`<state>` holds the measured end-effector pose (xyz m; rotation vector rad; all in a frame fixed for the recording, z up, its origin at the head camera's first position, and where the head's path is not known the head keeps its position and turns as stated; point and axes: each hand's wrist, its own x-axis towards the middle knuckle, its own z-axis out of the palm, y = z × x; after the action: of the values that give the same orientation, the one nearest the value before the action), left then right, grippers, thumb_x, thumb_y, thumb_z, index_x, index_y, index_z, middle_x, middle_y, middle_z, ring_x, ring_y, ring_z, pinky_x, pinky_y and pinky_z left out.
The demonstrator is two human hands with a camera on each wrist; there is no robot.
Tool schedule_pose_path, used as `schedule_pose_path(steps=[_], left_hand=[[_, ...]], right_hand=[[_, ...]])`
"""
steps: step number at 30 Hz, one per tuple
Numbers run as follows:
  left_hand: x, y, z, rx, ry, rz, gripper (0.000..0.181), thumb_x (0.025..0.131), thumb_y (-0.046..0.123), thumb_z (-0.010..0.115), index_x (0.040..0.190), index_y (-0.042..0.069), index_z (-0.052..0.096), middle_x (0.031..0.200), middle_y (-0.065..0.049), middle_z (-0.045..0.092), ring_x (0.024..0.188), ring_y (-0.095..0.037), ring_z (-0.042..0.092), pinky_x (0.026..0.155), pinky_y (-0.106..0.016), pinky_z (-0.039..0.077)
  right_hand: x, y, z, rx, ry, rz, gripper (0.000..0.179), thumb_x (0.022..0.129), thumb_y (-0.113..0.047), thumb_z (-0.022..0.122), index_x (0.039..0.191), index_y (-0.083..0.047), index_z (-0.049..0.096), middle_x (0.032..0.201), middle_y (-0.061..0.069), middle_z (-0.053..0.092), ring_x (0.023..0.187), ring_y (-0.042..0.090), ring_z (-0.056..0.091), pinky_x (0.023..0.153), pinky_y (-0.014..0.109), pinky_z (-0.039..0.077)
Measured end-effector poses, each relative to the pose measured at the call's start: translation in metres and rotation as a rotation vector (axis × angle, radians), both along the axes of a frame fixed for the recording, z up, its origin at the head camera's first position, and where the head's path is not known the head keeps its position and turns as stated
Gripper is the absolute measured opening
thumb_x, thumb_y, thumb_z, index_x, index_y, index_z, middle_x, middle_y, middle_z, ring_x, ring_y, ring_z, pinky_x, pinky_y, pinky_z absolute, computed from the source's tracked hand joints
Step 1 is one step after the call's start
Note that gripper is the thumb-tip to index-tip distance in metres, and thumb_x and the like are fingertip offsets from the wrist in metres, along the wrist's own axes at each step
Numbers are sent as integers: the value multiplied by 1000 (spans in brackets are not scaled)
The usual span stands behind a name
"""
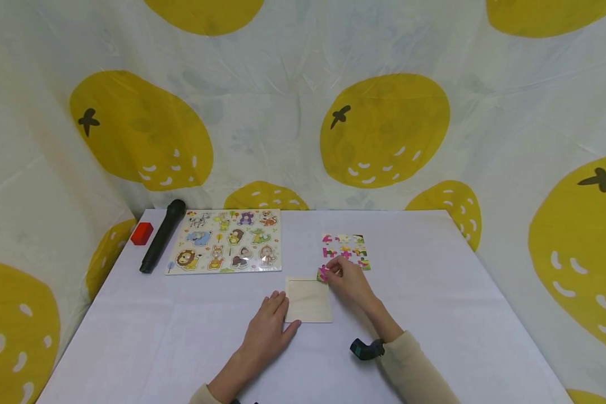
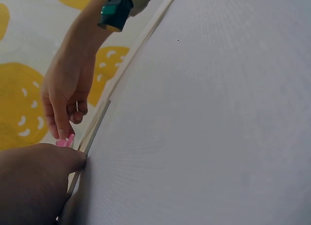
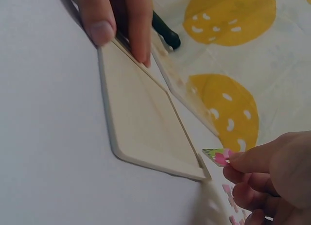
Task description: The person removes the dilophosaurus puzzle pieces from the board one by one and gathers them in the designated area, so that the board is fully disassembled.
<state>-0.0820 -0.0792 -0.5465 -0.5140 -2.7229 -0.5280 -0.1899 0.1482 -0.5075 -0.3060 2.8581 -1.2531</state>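
Note:
A square wooden puzzle frame (image 1: 308, 303) with a raised rim lies bare on the table. Along its left edge rests my left hand (image 1: 269, 328), fingers extended and thumb at the near corner. My right hand (image 1: 350, 281) pinches a pink and green jigsaw piece (image 3: 219, 156) between thumb and fingertips, right by the frame's far right corner. Behind that hand, more jigsaw pieces (image 1: 341, 238) lie in loose rows, the nearer ones partly covered by the fingers.
An animal puzzle board (image 1: 225, 241) lies at the back left. Beside it are a black, microphone-shaped stick (image 1: 163, 235) and a red block (image 1: 142, 233). A patterned curtain (image 1: 283, 112) hangs behind the white table (image 1: 434, 314).

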Motion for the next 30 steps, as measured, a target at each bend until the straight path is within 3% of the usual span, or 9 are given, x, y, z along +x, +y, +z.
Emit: schedule_pose_path(steps=[7, 19, 30], left_hand=[[0, 0, 1, 2, -1, 1, 58, 87, 38, 75, 125, -5, 65, 133, -19, 64, 130, -35, 58, 112, -47, 45], [2, 1, 2, 4, -13, 2, 58, 88, 38, 74, 126, -5, 65, 134, -19, 64, 130, -35, 58, 112, -47, 45], [2, 1, 5, 4, -3, 1, 58, 88, 38, 74, 125, -5, 65, 133, -19, 64, 130, -35, 58, 112, -48, 45]], right_hand=[[-13, 8, -2, 34, -22, -44, 15, 91, -14, 72, 105, -6, 71, 91, 5, 69, 81, 15, 59, 71, 23, 49], [-24, 11, -9, 156, 32, -70, 19, 94, -14, 68, 109, -4, 73, 97, 9, 71, 84, 18, 58, 76, 33, 54], [-21, 11, -12, 282, 58, -58, 35, 85, -30, 80, 109, -5, 75, 99, 10, 56, 87, 21, 50, 71, 31, 42]])
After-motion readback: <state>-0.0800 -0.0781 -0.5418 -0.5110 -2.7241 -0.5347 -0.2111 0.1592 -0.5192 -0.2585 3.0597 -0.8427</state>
